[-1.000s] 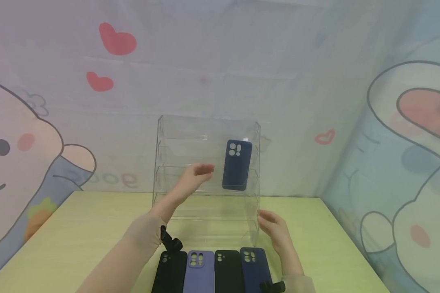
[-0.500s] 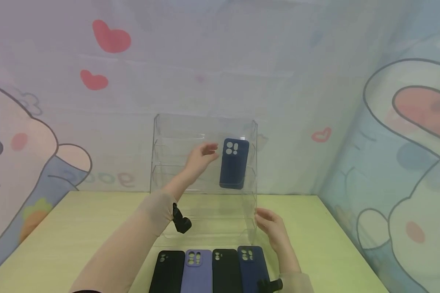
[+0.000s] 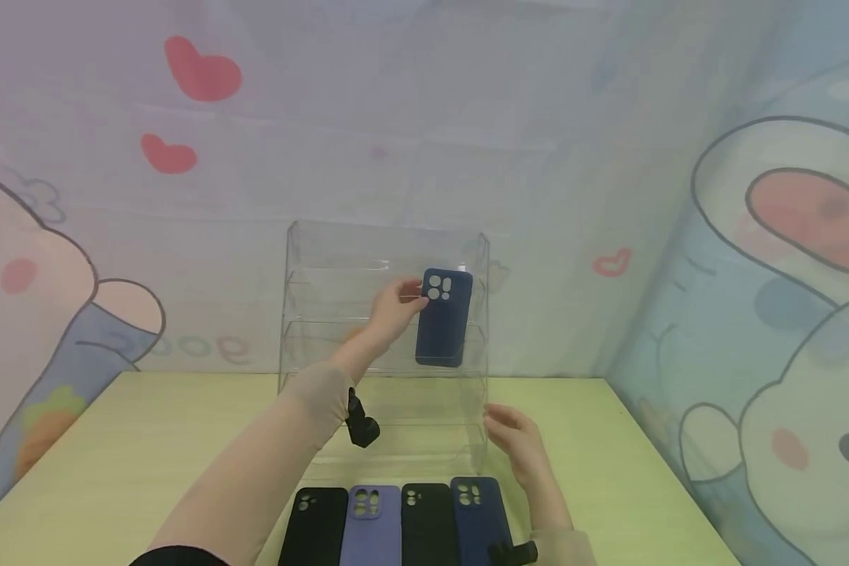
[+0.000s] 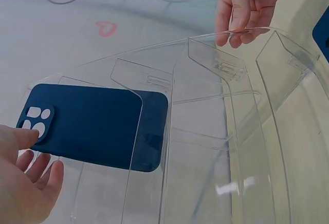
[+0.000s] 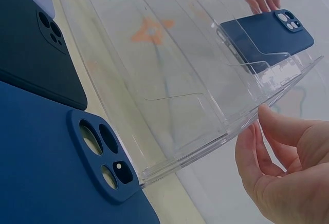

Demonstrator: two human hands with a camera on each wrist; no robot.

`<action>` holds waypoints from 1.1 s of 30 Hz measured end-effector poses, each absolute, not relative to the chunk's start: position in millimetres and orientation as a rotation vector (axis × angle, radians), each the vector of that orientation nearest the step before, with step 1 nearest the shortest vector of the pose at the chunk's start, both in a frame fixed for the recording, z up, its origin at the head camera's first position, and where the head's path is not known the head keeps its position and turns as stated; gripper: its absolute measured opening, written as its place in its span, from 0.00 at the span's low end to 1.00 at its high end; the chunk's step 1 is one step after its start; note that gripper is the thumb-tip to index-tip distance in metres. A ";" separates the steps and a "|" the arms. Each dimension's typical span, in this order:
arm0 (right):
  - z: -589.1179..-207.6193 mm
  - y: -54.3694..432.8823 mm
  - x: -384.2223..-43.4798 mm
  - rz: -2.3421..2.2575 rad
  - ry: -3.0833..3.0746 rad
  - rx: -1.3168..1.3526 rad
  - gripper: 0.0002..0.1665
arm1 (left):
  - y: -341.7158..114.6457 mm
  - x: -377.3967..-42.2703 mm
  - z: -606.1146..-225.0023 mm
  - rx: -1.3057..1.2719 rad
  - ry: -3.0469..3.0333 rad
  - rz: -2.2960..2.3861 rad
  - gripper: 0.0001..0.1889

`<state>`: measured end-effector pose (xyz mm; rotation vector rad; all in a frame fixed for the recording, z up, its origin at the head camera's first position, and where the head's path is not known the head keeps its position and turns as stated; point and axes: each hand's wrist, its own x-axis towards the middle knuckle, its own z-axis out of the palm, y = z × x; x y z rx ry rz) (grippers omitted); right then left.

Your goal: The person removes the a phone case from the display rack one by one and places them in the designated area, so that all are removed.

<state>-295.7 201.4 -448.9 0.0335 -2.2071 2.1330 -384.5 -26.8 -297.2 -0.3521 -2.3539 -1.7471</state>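
Note:
In the head view a dark blue phone case (image 3: 444, 322) stands in an upper tier of the clear display rack (image 3: 325, 299). My left hand (image 3: 392, 306) is at the case's left side. In the left wrist view its thumb (image 4: 23, 137) lies over the camera cutouts, and the other fingers (image 4: 50, 183) are bent loosely at the long edge. Any grip behind the case is hidden. My right hand (image 3: 520, 440) is at the rack's right side; the right wrist view shows thumb and fingertips (image 5: 263, 112) touching the clear edge, with the fingers relaxed.
In front of the rack lie a black case (image 3: 314, 527), a purple case (image 3: 373, 531), another black case (image 3: 428, 523) and a blue case (image 3: 479, 511) in a row. The table (image 3: 205, 440) is light yellow-green. A cartoon-printed cloth (image 3: 538, 196) hangs behind.
My left hand has moved up and right to the blue case in the rack. The right hand stays at the rack's side. The whole head view has shifted slightly.

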 end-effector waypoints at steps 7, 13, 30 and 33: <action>-448.2 200.1 -297.6 2.125 -2.205 0.028 0.22 | -22.9 -386.5 -296.8 -0.330 -2.327 -1.797 0.25; -448.0 199.3 -297.1 2.124 -2.213 0.028 0.23 | -24.5 -384.5 -299.9 -0.303 -2.277 -1.815 0.24; -446.0 195.4 -297.7 2.113 -2.230 0.037 0.23 | -27.0 -377.7 -302.8 -0.259 -2.152 -1.929 0.19; -446.0 195.1 -297.6 2.106 -2.239 0.041 0.24 | -27.6 -375.6 -302.1 -0.241 -2.131 -1.918 0.18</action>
